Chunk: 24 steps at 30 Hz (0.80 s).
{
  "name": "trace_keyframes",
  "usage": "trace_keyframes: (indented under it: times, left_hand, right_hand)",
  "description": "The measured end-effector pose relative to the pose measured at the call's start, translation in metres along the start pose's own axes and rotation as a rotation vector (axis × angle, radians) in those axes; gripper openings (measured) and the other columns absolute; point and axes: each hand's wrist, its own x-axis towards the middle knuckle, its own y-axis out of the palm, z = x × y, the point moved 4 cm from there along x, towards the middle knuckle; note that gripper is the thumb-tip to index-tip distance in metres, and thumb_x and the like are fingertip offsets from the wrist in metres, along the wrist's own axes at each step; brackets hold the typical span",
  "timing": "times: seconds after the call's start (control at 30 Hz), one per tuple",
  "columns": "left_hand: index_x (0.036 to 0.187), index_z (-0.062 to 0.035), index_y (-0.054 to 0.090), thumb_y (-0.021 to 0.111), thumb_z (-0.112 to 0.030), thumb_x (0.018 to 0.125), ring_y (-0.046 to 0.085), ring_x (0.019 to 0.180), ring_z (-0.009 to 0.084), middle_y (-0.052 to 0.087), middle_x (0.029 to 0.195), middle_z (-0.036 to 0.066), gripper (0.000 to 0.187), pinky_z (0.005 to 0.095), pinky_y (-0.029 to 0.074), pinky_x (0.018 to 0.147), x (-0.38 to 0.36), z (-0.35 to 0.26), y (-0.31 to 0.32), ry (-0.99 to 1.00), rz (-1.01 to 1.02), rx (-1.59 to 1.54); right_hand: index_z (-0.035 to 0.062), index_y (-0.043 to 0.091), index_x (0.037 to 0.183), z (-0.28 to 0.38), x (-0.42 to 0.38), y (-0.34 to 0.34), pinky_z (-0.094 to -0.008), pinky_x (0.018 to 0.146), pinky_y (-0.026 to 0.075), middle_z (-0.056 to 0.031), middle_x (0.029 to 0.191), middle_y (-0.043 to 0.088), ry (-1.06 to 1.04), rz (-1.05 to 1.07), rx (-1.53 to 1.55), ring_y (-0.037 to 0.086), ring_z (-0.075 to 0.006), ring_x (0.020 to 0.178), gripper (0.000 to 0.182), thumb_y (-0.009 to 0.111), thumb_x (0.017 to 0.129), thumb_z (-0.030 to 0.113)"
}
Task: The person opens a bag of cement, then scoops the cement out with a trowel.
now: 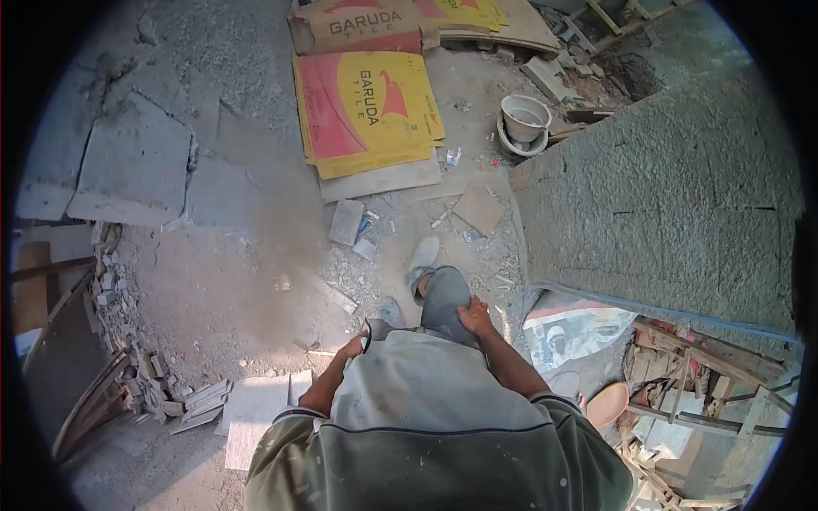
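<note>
My right hand point(475, 315) grips the cloth of my grey trouser leg point(446, 300) near the knee, its fingers bunched on the fabric. My left hand point(353, 343) is closed beside the dark-trimmed edge of my grey-green shirt point(409, 375); what its fingers hold is partly hidden. One dusty shoe point(424, 252) is ahead of the other shoe point(391, 311). Dusty ground with rubble lies around both feet. A square tile piece point(480, 209) and a grey block point(346, 222) lie in front.
Flattened yellow-and-red tile cartons point(371, 111) lie ahead. White buckets point(525, 118) stand beside a rough plastered wall point(665, 200) on the right. Broken slabs point(132, 162) are at left, loose tiles point(256, 413) lower left. A printed sack point(575, 328) and wood scraps point(703, 362) lie at right.
</note>
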Motion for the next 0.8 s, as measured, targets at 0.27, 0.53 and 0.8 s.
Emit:
trace_keyframes:
  times: [0.27, 0.53, 0.8]
  left_hand:
    - [0.098, -0.0030, 0.066, 0.065, -0.011, 0.078, 0.057, 0.078, 0.0185, 0.063, 0.084, 0.008, 0.022, 0.0317, 0.049, 0.069, 0.058, -0.045, -0.173, -0.315, -0.111, -0.297]
    - [0.082, 0.0010, 0.067, 0.072, -0.012, 0.078, 0.054, 0.064, 0.0141, 0.061, 0.071, 0.004, 0.014, 0.0271, 0.044, 0.062, 0.140, -0.165, -0.483, -0.382, -1.050, -0.549]
    - [0.104, 0.0021, 0.063, 0.072, -0.029, 0.078, 0.063, 0.086, 0.0271, 0.066, 0.092, 0.018, 0.042, 0.0389, 0.048, 0.077, 0.168, -0.117, -0.604, -0.520, -1.457, -0.358]
  right_hand:
    - [-0.0014, 0.049, 0.127, 0.118, 0.183, -0.109, -0.0414, 0.100, 0.041, -0.0266, 0.124, 0.055, -0.250, 0.341, 0.117, 0.053, -0.0381, 0.117, 0.060, 0.058, 0.083, 0.037]
    - [0.0026, 0.060, 0.102, 0.215, 0.316, -0.273, -0.0450, 0.082, 0.050, -0.0206, 0.096, 0.067, -0.180, -0.106, 0.080, 0.064, -0.0373, 0.094, 0.031, 0.060, 0.080, 0.025]
    - [0.0016, 0.060, 0.110, 0.247, 0.439, -0.353, -0.0388, 0.085, 0.050, -0.0225, 0.099, 0.066, -0.277, 0.095, 0.274, 0.064, -0.0342, 0.095, 0.044, 0.069, 0.078, 0.031]
